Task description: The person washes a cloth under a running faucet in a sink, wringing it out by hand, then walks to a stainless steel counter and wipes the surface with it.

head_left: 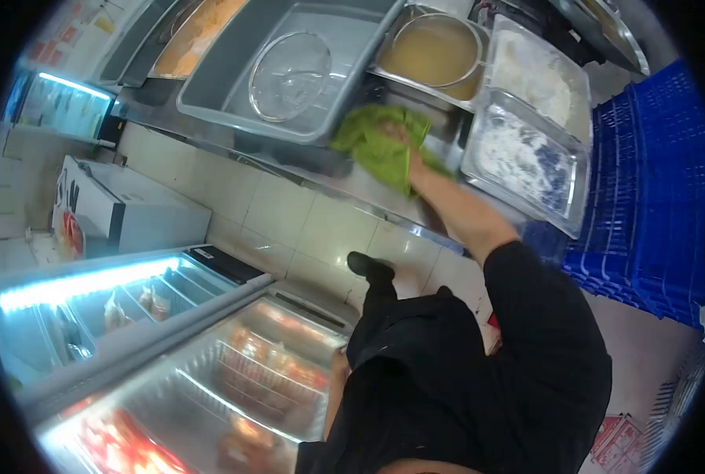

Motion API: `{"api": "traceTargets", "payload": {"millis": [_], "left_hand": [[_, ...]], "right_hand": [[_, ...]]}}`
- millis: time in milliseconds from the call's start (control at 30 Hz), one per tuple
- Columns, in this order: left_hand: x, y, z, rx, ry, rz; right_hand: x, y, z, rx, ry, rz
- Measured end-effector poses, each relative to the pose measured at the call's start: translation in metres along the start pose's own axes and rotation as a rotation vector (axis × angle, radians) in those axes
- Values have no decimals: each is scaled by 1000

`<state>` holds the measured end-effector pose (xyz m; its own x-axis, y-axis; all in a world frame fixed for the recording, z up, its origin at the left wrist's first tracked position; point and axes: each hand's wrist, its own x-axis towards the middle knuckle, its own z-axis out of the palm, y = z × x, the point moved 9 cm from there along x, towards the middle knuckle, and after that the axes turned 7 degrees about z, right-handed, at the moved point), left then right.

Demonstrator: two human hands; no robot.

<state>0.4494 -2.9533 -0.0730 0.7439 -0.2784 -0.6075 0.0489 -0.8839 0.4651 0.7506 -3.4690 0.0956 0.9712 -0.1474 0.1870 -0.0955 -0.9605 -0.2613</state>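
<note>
My right hand [400,138] presses a green cloth [384,150] against the steel counter [368,186], its fingers partly covered by the folds. The cloth lies beside the near corner of a grey plastic tub [289,130], which holds a round wire-rimmed strainer [291,77]. To the right of the cloth is a metal tray dusted with white powder [526,154]. Behind it stands a steel container with a round sieve in yellowish liquid [435,51]. My left hand [339,365] hangs low by the edge of a glass-topped freezer [250,355]; its fingers cannot be made out.
Stacked blue crates [644,189] stand right of the counter. Another powder-filled tray [538,79] sits behind the near one. A tray of orange food [202,35] is at the upper left. A lit display case [123,304] and a white chest [131,205] are at the left.
</note>
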Motion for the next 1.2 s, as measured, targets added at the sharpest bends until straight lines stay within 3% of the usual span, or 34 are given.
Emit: {"api": "traceTargets", "payload": {"millis": [33, 100, 167, 233, 300, 367, 400, 433, 467, 567, 600, 667, 733, 767, 833, 900, 933, 967, 1000, 1033, 1067, 1133, 1200], "left_hand": [[20, 6, -32, -133, 64, -23], [58, -16, -80, -853, 238, -103], [76, 6, -140, -1095, 365, -179], [96, 25, -176, -1013, 339, -302], [121, 7, -175, -915, 209, -317], [131, -12, -171, -817, 94, -327], [128, -22, -170, -831, 55, -361], [128, -33, -166, -845, 19, -392], [130, -61, -157, -931, 96, -384], [101, -129, -121, -978, 171, -326], [101, -132, -115, -980, 176, -312], [97, -132, -99, -899, 90, -322], [102, -130, -87, -803, -15, -302], [108, -128, -82, -765, -60, -281], [137, -102, -88, -747, -117, -211], [172, -120, -82, -840, -173, -36], [192, -104, -94, -942, -206, 83], [212, -124, -106, -844, -130, -173], [209, -79, -146, -874, -13, -207], [199, -3, -198, -900, 105, -234], [195, 20, -213, -888, 110, -234], [198, 43, -228, -840, 158, -281], [203, 50, -224, -771, 71, -237]], "right_hand": [[15, -9, 10, 15, -11, 19], [42, -8, -9, -139, 125, 356], [42, -1, -33, -345, 237, 693], [3, -44, -16, -280, 308, 640], [-20, -83, -8, 222, 321, 185], [-54, -17, -11, 839, 90, 276], [-55, -14, -61, 206, 60, 319], [-69, 5, -92, 127, -79, 596], [-108, 39, -73, -149, 154, 735], [-84, 28, -61, -360, 183, 937], [-53, 20, -58, -361, 101, 1027], [-6, 13, -47, 526, 559, 1039], [52, -3, -8, 488, 377, 903], [79, -26, -30, -127, 228, 712], [65, -13, -26, 89, 238, 501], [22, 19, -73, 551, 23, 632], [-17, 42, -76, 343, 37, 680], [-40, 58, -73, 131, 53, 712], [-43, 57, -64, 127, 54, 707], [-56, 63, -65, -108, 113, 852], [-70, 63, -71, -338, 170, 997], [-55, 46, -75, 499, 552, 1386], [7, 31, -6, 61, 458, 1049]]}}
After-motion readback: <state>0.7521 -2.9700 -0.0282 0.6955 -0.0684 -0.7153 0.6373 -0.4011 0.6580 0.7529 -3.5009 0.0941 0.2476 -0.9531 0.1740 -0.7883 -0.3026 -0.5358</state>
